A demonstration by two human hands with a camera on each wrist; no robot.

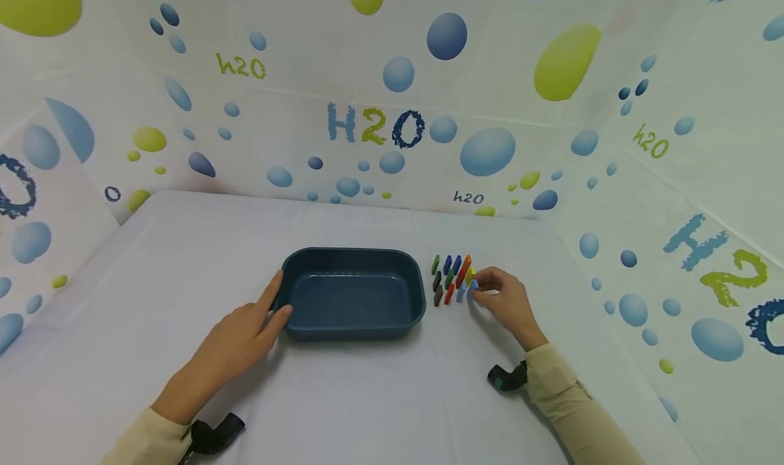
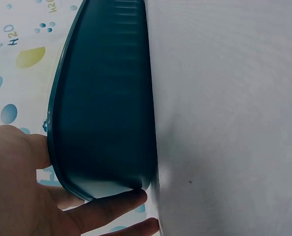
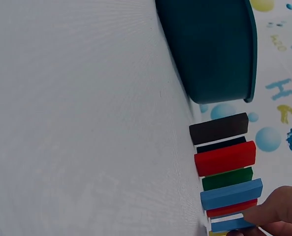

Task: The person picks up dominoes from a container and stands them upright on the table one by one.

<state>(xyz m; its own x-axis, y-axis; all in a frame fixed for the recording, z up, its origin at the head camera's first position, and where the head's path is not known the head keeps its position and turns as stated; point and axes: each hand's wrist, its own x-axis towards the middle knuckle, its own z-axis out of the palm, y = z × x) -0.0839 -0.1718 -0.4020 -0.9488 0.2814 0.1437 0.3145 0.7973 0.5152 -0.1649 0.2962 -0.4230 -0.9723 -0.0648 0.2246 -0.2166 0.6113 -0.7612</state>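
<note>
A dark blue-green rectangular tray (image 1: 352,305) stands on the white-covered table. At its left end my left hand (image 1: 235,339) touches the rim and outer wall with extended fingers; in the left wrist view, fingers (image 2: 109,209) lie against the tray's end wall. Several small coloured blocks stand upright in rows right of the tray, including a dark grey block (image 3: 219,129), a red block (image 3: 226,158) and a green block (image 3: 228,178). My right hand (image 1: 505,305) pinches a light blue block (image 3: 229,225) at the group's right front. Its lower edge is partly hidden by fingers.
Beside the pinched piece stands another light blue block (image 3: 232,193). A tall orange-red block (image 1: 463,272) and a yellow block (image 1: 470,274) stand just behind. A white cloth (image 1: 367,77) printed with bubbles and "H2O" rises behind the table and along its sides.
</note>
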